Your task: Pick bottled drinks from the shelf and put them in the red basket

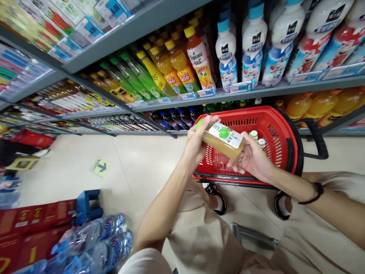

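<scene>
Between my two hands lies a juice bottle (216,144) of cloudy yellow-brown liquid, tilted on its side, its white label with green fruit facing up. My left hand (196,141) is closed round its green-capped end. At the bottle's base, the thumb and fingers of my right hand (255,158) grip it from the other side. Directly below is a red shopping basket (278,133) with a black handle. A few small bottles with white caps (257,138) stand inside it, partly hidden by my right hand.
Shelves of bottled drinks (176,68) run along the far side, with price tags on the shelf edge (159,101). Large water bottles (97,243) and red cartons (34,224) sit on the floor at lower left. A floor arrow sign (99,166) lies in the aisle.
</scene>
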`<state>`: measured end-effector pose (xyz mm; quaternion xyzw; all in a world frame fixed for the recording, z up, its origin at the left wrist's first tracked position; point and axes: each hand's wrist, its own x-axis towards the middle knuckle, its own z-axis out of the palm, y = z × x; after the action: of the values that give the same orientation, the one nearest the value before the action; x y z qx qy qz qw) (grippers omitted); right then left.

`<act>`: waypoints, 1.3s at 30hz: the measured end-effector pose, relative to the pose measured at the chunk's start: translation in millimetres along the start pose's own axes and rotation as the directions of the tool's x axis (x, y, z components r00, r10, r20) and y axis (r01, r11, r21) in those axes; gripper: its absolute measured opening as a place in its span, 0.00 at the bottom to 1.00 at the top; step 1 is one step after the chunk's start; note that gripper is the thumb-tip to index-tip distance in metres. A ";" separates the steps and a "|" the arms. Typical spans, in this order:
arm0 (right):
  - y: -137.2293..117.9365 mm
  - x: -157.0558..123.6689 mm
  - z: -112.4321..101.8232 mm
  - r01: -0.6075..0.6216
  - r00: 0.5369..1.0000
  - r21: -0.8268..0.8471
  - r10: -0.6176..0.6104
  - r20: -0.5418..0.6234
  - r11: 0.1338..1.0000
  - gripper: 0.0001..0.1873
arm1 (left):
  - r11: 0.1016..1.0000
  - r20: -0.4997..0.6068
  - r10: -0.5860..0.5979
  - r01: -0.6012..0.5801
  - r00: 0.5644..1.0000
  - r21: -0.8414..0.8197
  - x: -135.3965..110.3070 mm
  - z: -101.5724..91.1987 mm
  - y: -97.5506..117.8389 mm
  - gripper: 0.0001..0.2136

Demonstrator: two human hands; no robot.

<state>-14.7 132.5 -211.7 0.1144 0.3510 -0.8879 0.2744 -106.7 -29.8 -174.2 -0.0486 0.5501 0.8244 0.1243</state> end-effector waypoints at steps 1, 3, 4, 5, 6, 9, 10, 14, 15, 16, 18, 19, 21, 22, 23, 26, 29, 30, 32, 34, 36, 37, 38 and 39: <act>0.1 -0.4 2.1 -0.005 1.000 0.032 0.005 0.001 0.999 0.40 | 1.000 -0.002 0.014 -0.014 1.000 -0.009 0.0 0.8 -0.2 0.15; 1.1 -0.3 5.6 0.000 1.000 0.089 0.000 0.000 0.996 0.39 | 0.999 0.003 0.038 -0.038 0.999 -0.024 0.2 2.1 -0.4 0.13; 1.8 0.2 6.6 0.014 1.000 0.109 -0.014 -0.002 0.994 0.37 | 0.999 0.010 0.043 -0.043 0.999 -0.028 0.4 2.5 -0.5 0.13; 2.5 1.0 7.0 0.039 0.999 0.122 -0.038 -0.004 0.992 0.34 | 0.999 0.020 0.046 -0.045 0.999 -0.030 0.7 2.6 -0.4 0.13; 3.1 1.8 6.8 0.068 0.998 0.126 -0.068 -0.003 0.990 0.32 | 0.999 0.031 0.047 -0.046 0.998 -0.029 1.2 2.4 -0.3 0.14; 4.4 2.8 4.5 0.170 0.985 0.089 -0.170 0.003 0.981 0.25 | 0.999 0.071 0.049 -0.047 0.996 -0.024 3.3 0.9 1.2 0.14; 5.0 2.5 3.8 0.214 0.977 0.054 -0.214 0.003 0.975 0.25 | 0.999 0.079 0.046 -0.044 0.996 -0.023 4.0 0.3 2.0 0.13; 10.9 -0.9 1.3 0.432 0.900 -0.201 -0.435 0.032 0.879 0.32 | 0.999 0.082 0.032 -0.030 0.996 -0.025 5.0 -1.1 5.2 0.12; 12.9 -1.5 0.1 0.475 0.874 -0.269 -0.484 0.038 0.838 0.34 | 0.999 0.083 0.033 -0.031 0.996 -0.026 4.8 -1.0 5.7 0.12; 14.9 -1.7 -1.6 0.511 0.847 -0.333 -0.531 0.035 0.792 0.36 | 0.999 0.083 0.034 -0.032 0.996 -0.030 4.5 -0.9 6.0 0.12; 17.6 -1.6 -6.4 0.568 0.776 -0.470 -0.629 0.033 0.676 0.39 | 0.999 0.078 0.030 -0.027 0.997 -0.040 3.9 -0.7 6.4 0.12; 18.3 -1.4 -9.3 0.587 0.734 -0.550 -0.677 0.051 0.595 0.41 | 0.999 0.073 0.024 -0.021 0.997 -0.045 3.6 -0.7 6.5 0.12; 18.2 -1.7 -15.2 0.609 0.633 -0.702 -0.759 0.151 0.368 0.43 | 0.999 0.068 0.005 -0.002 0.998 -0.053 2.9 -1.1 6.6 0.12; 17.7 -2.3 -17.7 0.611 0.578 -0.757 -0.784 0.226 0.231 0.43 | 0.998 0.071 -0.006 0.010 0.997 -0.055 2.4 -1.5 6.7 0.13; 17.2 -3.0 -19.9 0.606 0.523 -0.790 -0.796 0.306 0.095 0.42 | 0.998 0.076 -0.016 0.020 0.997 -0.056 1.8 -1.9 6.8 0.13; 16.2 -5.1 -23.8 0.573 0.401 -0.793 -0.772 0.493 -0.208 0.43 | 0.998 0.090 -0.028 0.032 0.996 -0.053 -0.5 -2.7 7.5 0.14; 16.6 -5.7 -25.2 0.556 0.363 -0.776 -0.753 0.549 -0.298 0.44 | 0.999 0.101 -0.016 0.020 0.995 -0.046 -2.5 -2.4 8.2 0.14; 17.0 -5.5 -25.4 0.558 0.363 -0.776 -0.754 0.548 -0.295 0.44 | 0.999 0.105 -0.012 0.018 0.994 -0.048 -2.8 -2.1 8.4 0.13; 18.3 -4.8 -25.4 0.573 0.380 -0.783 -0.767 0.517 -0.244 0.43 | 0.999 0.103 -0.007 0.013 0.995 -0.052 -3.0 -1.9 8.6 0.12; 20.4 -4.3 -24.5 0.581 0.431 -0.802 -0.783 0.448 -0.139 0.42 | 0.999 0.095 -0.003 0.008 0.996 -0.052 -2.5 -2.3 8.7 0.12; 23.1 -3.8 -22.9 0.567 0.492 -0.824 -0.795 0.354 -0.016 0.40 | 0.999 0.082 0.001 0.003 0.997 -0.048 -1.6 -3.4 8.5 0.12; 24.6 -3.3 -22.0 0.554 0.520 -0.831 -0.798 0.305 0.044 0.39 | 0.999 0.074 0.001 0.002 0.997 -0.045 -1.2 -4.2 8.4 0.12; 26.1 -2.7 -21.2 0.542 0.543 -0.835 -0.798 0.260 0.097 0.39 | 0.999 0.067 -0.001 0.004 0.998 -0.042 -0.8 -4.9 8.1 0.11; 27.5 -1.9 -20.7 0.533 0.559 -0.834 -0.799 0.220 0.144 0.38 | 0.999 0.061 -0.005 0.007 0.998 -0.040 -0.5 -5.5 7.8 0.11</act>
<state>2.6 130.9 -241.4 -0.0793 0.7737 -0.5996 -0.1886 -108.6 -37.9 -169.2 -0.0274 0.5293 0.8360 0.1425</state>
